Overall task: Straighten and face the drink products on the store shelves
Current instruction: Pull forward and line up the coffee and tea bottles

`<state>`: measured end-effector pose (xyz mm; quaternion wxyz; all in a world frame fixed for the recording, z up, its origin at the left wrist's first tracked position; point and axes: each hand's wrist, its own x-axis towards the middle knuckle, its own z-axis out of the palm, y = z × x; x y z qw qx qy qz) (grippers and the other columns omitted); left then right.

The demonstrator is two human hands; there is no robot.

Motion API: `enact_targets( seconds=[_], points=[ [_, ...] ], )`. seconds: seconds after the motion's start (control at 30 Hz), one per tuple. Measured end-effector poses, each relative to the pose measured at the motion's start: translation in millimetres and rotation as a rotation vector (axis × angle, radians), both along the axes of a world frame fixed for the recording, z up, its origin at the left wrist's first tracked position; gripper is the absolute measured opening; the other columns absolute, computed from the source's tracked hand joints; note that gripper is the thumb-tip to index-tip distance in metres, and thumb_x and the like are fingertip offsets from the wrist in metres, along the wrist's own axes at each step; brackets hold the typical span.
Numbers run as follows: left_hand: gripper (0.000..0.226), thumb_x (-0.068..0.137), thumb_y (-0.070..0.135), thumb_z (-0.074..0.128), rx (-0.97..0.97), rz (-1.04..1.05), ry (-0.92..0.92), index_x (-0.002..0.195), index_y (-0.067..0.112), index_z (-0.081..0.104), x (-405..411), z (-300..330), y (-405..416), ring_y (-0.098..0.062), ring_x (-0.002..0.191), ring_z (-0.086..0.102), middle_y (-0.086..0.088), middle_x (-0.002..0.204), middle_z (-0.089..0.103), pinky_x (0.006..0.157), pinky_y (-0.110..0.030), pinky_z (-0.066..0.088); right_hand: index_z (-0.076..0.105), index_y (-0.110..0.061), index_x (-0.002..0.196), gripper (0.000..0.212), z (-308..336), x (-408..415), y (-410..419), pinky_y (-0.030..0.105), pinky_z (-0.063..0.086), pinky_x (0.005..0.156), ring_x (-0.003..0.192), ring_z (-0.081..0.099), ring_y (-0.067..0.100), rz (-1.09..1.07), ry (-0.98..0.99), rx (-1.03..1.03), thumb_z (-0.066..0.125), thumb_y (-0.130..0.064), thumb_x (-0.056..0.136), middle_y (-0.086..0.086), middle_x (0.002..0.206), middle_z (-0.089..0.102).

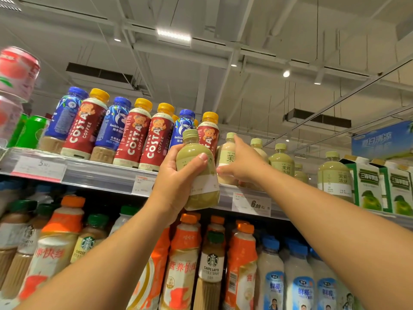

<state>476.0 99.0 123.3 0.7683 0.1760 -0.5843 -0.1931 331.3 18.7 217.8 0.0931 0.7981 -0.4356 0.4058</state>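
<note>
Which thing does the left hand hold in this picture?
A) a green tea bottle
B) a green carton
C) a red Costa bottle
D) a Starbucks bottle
A: the left hand grips a green tea bottle in front of the top shelf, away from the row.

L hand (176, 175) grips green tea bottle (197, 173) off shelf; R hand (242, 163) reaches pale bottle (228, 157).
</note>
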Motion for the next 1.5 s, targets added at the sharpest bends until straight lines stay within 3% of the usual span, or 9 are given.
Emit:
enact_targets(
  seconds=[0.2, 0.33, 0.4, 0.47, 0.6, 0.87, 1.1, 1.3, 1.5],
  points=[
    [0.042, 0.072, 0.039, 0.072, -0.004, 0.021, 0.0, 0.111, 0.029, 0.059, -1, 0, 0, -0.027, 0.092, 0.068, -0.008, 0.106, 0.066, 0.068, -0.036, 0.058, 0.022, -0.013, 0.151, 0.083, -6, 0, 15, 0.036, 0.045, 0.093, 0.126, 0.047, 0.027, -0.043, 0.037, -0.104, 0.07, -0.03, 0.085, 0.006, 0.15, 0.035],
    [0.041, 0.073, 0.038, 0.073, -0.006, 0.013, 0.006, 0.111, 0.029, 0.06, -1, 1, 1, -0.025, 0.089, 0.069, -0.009, 0.105, 0.067, 0.066, -0.033, 0.057, 0.059, -0.032, 0.111, 0.039, -29, -1, 57, 0.025, 0.048, 0.064, 0.093, 0.061, 0.013, 0.541, -0.303, -0.025, 0.059, -0.024, 0.073, -0.008, 0.119, 0.06],
    [0.044, 0.073, 0.037, 0.075, -0.005, 0.009, -0.002, 0.113, 0.026, 0.06, -2, 1, 3, -0.023, 0.087, 0.07, -0.009, 0.104, 0.068, 0.064, -0.029, 0.056, 0.052, -0.041, 0.114, 0.05, -47, -4, 74, 0.018, 0.05, 0.056, 0.085, 0.063, 0.005, 0.748, -0.23, 0.171, 0.067, -0.037, 0.067, -0.023, 0.114, 0.057],
    [0.049, 0.073, 0.038, 0.08, 0.018, -0.016, -0.008, 0.115, 0.025, 0.059, -4, 1, 6, -0.018, 0.088, 0.071, -0.007, 0.105, 0.069, 0.064, -0.025, 0.055, 0.035, -0.049, 0.13, 0.078, -61, -8, 82, 0.025, 0.055, 0.08, 0.104, 0.059, 0.002, 0.68, -0.057, 0.162, 0.074, -0.058, 0.062, -0.032, 0.123, 0.048],
    [0.055, 0.073, 0.057, 0.064, 0.075, 0.119, -0.14, 0.119, 0.029, 0.051, -16, 7, 15, -0.003, 0.086, 0.068, 0.001, 0.107, 0.066, 0.064, -0.02, 0.054, 0.011, -0.039, 0.145, 0.111, -68, -17, 81, 0.037, 0.043, 0.106, 0.128, 0.045, 0.014, 0.462, 0.041, 0.014, 0.076, -0.067, 0.06, -0.005, 0.147, 0.037],
    [0.033, 0.098, 0.042, 0.046, 0.109, 0.19, -0.299, 0.127, 0.031, 0.033, -89, 15, 27, -0.007, 0.096, 0.063, 0.007, 0.107, 0.059, 0.079, -0.028, 0.055, 0.015, -0.04, 0.142, 0.102, -61, -87, 85, 0.019, 0.046, 0.076, 0.101, 0.056, 0.015, 0.264, 0.058, -0.053, 0.08, -0.051, 0.064, -0.005, 0.128, 0.055],
    [0.06, 0.089, 0.062, 0.037, -0.057, 0.11, -0.51, 0.142, 0.04, 0.02, -151, 28, 23, -0.015, 0.126, 0.05, -0.002, 0.142, 0.043, 0.098, -0.032, 0.05, 0.026, -0.038, 0.133, 0.093, -45, -150, 88, 0.043, 0.055, 0.081, 0.098, 0.061, 0.016, 0.198, -0.119, -0.18, 0.076, -0.061, 0.059, -0.01, 0.114, 0.058],
    [0.074, 0.093, 0.044, 0.052, -0.027, 1.199, -1.124, 0.154, 0.02, 0.016, -122, -33, -24, -0.023, 0.148, 0.015, -0.006, 0.161, 0.018, 0.12, -0.035, 0.006, 0.026, -0.035, 0.137, 0.103, -24, -197, 52, 0.048, 0.052, 0.092, 0.109, 0.057, 0.021, 0.11, -0.252, -0.101, 0.077, -0.066, 0.054, -0.005, 0.126, 0.053],
    [0.052, 0.063, 0.02, 0.084, -0.09, 1.372, -1.148, 0.111, 0.019, 0.062, -129, -22, -18, -0.019, 0.098, 0.062, 0.002, 0.11, 0.066, 0.079, -0.029, 0.052, 0.023, -0.029, 0.144, 0.109, -17, -206, 4, 0.048, 0.05, 0.093, 0.112, 0.054, 0.024, 0.011, -0.266, 0.007, 0.081, -0.06, 0.057, 0.0, 0.131, 0.052]
  ],
)
